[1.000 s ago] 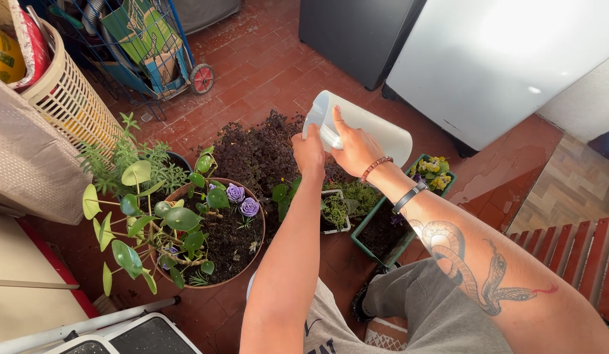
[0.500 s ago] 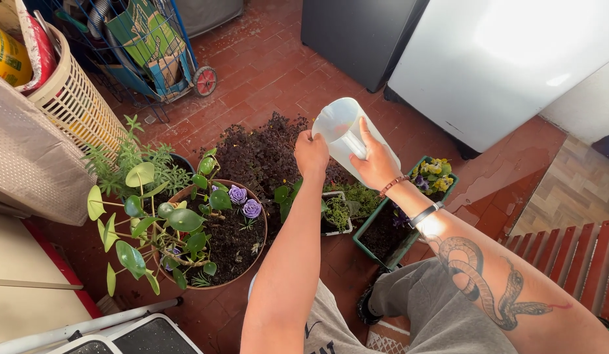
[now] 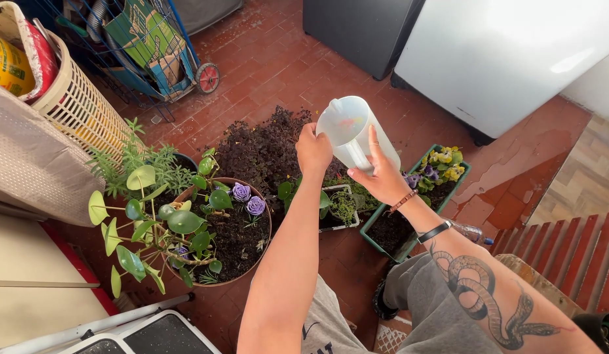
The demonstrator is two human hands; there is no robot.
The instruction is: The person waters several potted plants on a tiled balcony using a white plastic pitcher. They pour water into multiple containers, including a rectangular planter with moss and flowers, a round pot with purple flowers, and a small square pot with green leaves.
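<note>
i'm holding a white plastic jug (image 3: 355, 133) at the centre of the frame, tilted with its open mouth toward the upper left. my left hand (image 3: 313, 149) has its fingers closed on the jug's near side, and my right hand (image 3: 381, 176) cups the body from below, fingers wrapped up along it. the jug hangs over a dark-leaved plant (image 3: 262, 147). to the lower left sits a round pot (image 3: 220, 231) with purple flowers; right of my wrist is a green planter box (image 3: 409, 203) with yellow blooms.
</note>
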